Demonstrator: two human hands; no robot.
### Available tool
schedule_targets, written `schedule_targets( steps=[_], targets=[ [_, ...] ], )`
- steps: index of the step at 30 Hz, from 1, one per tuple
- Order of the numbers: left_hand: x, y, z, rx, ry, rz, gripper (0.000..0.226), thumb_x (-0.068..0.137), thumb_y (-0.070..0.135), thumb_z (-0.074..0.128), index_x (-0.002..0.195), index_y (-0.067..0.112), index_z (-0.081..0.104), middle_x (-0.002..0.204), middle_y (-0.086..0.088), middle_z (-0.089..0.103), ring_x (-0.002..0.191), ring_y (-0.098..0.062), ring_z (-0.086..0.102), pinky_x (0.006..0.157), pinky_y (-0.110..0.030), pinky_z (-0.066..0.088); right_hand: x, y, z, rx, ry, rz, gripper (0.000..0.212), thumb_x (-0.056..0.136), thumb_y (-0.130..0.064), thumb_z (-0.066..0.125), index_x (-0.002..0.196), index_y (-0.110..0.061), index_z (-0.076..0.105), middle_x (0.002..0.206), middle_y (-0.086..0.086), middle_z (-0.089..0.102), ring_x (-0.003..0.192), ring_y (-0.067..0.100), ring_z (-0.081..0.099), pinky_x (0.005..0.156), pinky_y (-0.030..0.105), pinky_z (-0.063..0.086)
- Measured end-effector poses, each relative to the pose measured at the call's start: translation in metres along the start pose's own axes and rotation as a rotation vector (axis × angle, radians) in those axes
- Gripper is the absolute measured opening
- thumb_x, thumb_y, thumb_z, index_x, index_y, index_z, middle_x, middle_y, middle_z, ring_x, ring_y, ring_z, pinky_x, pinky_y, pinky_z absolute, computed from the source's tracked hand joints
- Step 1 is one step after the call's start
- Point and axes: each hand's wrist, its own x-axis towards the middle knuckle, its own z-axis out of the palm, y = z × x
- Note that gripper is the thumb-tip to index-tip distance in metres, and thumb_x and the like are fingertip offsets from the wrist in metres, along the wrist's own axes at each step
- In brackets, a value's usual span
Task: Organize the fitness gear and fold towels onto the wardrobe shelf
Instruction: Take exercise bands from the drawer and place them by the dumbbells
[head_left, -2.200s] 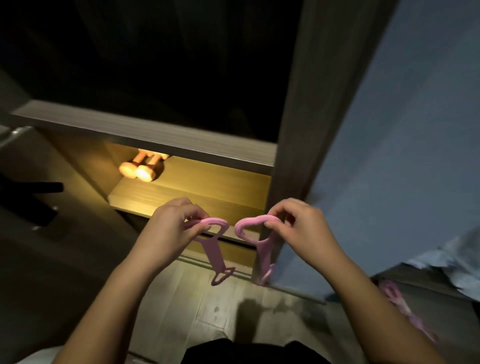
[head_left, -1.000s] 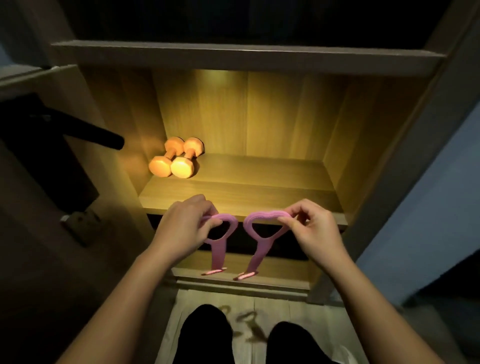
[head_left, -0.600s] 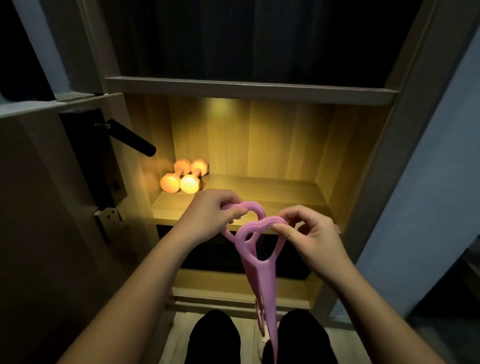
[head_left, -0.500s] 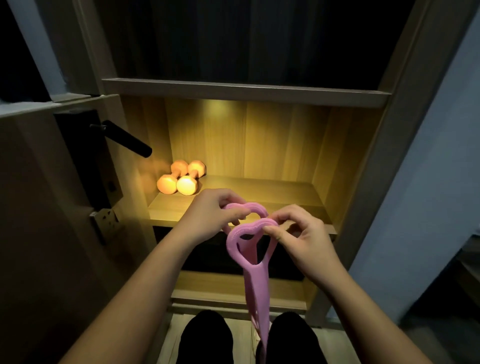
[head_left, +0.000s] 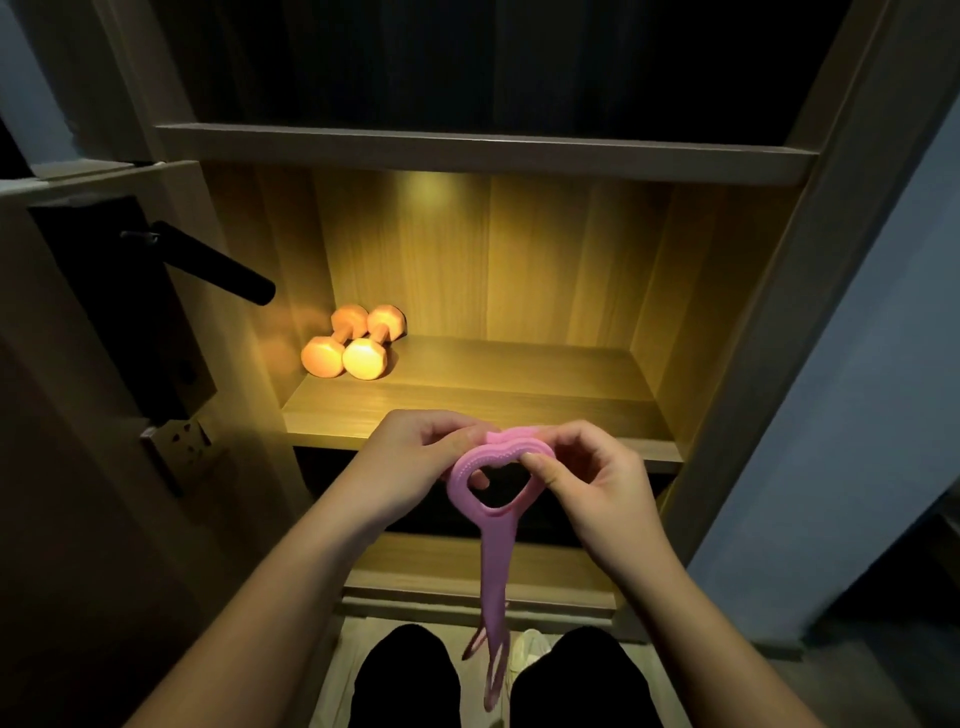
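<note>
Before the lit shelf (head_left: 493, 395), left grip (head_left: 410, 462) and right grip (head_left: 597, 483) both pinch the pink band (head_left: 496, 551) — handles stacked.

2 dumbbells (head_left: 353, 343) lie side by side in the back left corner of the wardrobe shelf (head_left: 519, 400). Before its front edge, the left hand (head_left: 410, 460) and right hand (head_left: 597, 480) meet on the stretch band (head_left: 496, 561) (its straps hang between the knees (head_left: 408, 675)). A door handle (head_left: 218, 270) sits further left.

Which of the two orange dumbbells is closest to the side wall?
The left dumbbell, lying nearest the left wall of the shelf; the right dumbbell lies beside it, farther in.
</note>
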Motion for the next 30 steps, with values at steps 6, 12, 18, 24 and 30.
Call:
schedule_targets(
  steps=[6, 12, 18, 24, 30],
  targets=[
    [-0.001, -0.007, 0.004, -0.056, 0.011, 0.031, 0.018, 0.096, 0.028, 0.056, 0.101, 0.031, 0.073, 0.089, 0.001, 0.075, 0.081, -0.013, 0.071, 0.072, -0.016, 0.054, 0.0, 0.003, 0.002, 0.075, 0.065, 0.031, 0.01, 0.083, -0.001, 0.071, 0.085, -0.012, 0.068, 0.086, -0.006, 0.073, 0.077, 0.005, 0.066, 0.07, 0.019, 0.051],
    [-0.003, -0.012, 0.013, 0.059, 0.052, 0.134, 0.022, 0.091, 0.019, 0.064, 0.109, 0.031, 0.069, 0.094, 0.009, 0.074, 0.082, -0.009, 0.07, 0.076, -0.022, 0.056, -0.002, 0.005, 0.002, 0.096, 0.13, 0.06, 0.012, 0.084, -0.004, 0.071, 0.089, -0.013, 0.065, 0.083, -0.005, 0.071, 0.078, 0.005, 0.066, 0.07, 0.018, 0.051],
    [0.0, -0.014, 0.016, 0.181, 0.096, 0.208, 0.022, 0.096, 0.018, 0.056, 0.113, 0.027, 0.068, 0.096, 0.014, 0.071, 0.084, -0.005, 0.068, 0.077, -0.02, 0.054, 0.009, 0.003, -0.006, -0.006, -0.042, 0.174, 0.026, 0.088, -0.014, 0.067, 0.113, -0.019, 0.067, 0.1, -0.003, 0.072, 0.096, 0.009, 0.067, 0.086, 0.026, 0.055],
    [0.012, -0.013, 0.016, 0.128, 0.163, 0.194, 0.019, 0.091, 0.024, 0.064, 0.107, 0.033, 0.066, 0.091, 0.017, 0.072, 0.08, -0.002, 0.069, 0.071, -0.013, 0.052, 0.022, -0.003, -0.015, -0.098, -0.071, 0.115, 0.017, 0.087, -0.012, 0.068, 0.104, -0.011, 0.072, 0.086, 0.001, 0.074, 0.081, 0.011, 0.07, 0.073, 0.024, 0.057],
    [0.025, -0.003, 0.009, 0.137, 0.2, 0.293, 0.015, 0.092, 0.024, 0.063, 0.097, 0.037, 0.068, 0.086, 0.021, 0.072, 0.077, -0.001, 0.07, 0.065, -0.009, 0.05, 0.05, -0.025, -0.027, -0.151, -0.237, 0.127, 0.027, 0.081, -0.029, 0.071, 0.106, -0.019, 0.072, 0.088, 0.001, 0.074, 0.086, 0.016, 0.07, 0.074, 0.027, 0.059]
  ],
)
